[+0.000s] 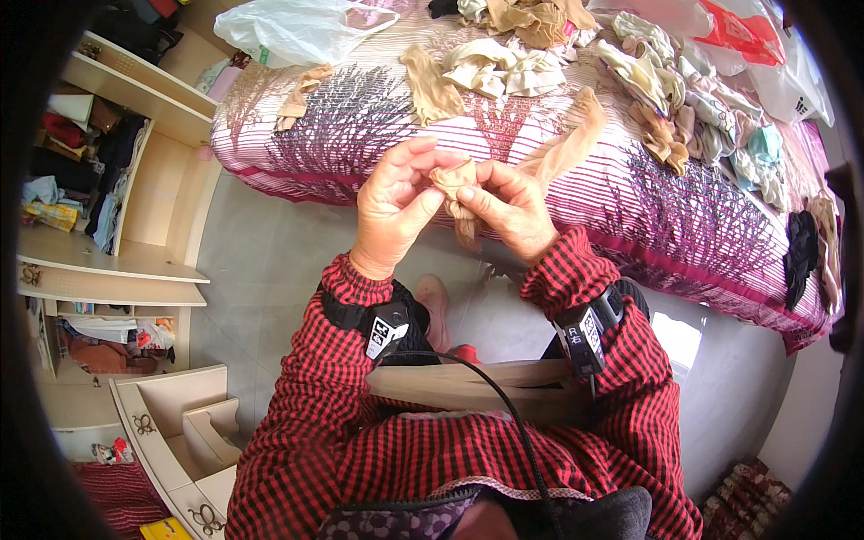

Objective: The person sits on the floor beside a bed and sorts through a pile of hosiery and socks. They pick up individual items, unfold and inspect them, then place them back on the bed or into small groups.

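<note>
Both my hands hold a small bunched tan stocking just in front of the bed's edge. My left hand pinches its left side between thumb and fingers. The thumb and fingertips of my right hand grip the other side, and a loose brownish end hangs below. Behind my right hand a long sheer tan stocking stretches across the bed. Two more tan pieces lie farther back, a wide sock and a narrow one.
Piles of light clothing and mixed socks cover the back of the striped bed. A white plastic bag sits back left. Open wardrobe shelves with clothes and a pulled-out drawer stand at left. A cable crosses my lap.
</note>
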`<control>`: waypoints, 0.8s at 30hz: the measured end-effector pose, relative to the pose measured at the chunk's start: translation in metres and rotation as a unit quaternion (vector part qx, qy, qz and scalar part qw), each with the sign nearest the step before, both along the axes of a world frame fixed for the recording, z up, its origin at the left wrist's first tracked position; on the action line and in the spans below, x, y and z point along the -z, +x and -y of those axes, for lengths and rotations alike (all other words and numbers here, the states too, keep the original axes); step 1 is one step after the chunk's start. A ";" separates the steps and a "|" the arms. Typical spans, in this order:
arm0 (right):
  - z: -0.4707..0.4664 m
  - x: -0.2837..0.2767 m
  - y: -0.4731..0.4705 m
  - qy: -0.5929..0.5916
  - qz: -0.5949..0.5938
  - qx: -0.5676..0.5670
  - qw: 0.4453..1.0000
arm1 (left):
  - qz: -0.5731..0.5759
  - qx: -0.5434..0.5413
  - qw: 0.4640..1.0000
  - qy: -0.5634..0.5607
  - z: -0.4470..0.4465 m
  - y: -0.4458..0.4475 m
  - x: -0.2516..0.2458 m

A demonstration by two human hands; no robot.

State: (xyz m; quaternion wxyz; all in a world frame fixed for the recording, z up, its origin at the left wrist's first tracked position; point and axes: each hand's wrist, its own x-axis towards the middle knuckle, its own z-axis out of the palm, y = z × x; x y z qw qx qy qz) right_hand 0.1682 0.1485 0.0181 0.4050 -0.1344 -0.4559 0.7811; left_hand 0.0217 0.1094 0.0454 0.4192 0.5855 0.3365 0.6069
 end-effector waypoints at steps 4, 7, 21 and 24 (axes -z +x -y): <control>0.003 0.000 -0.003 -0.038 -0.063 0.052 0.996 | 0.064 -0.020 0.998 -0.011 -0.002 0.001 0.000; 0.004 0.002 -0.007 -0.020 -0.102 0.103 0.989 | 0.098 -0.059 0.993 -0.033 -0.003 0.001 0.002; 0.005 0.009 -0.003 0.042 0.006 0.100 0.994 | -0.072 -0.109 0.990 -0.061 0.000 0.012 0.005; 0.005 0.008 -0.013 0.041 -0.049 0.134 0.989 | -0.042 -0.096 0.991 -0.086 0.000 0.009 0.006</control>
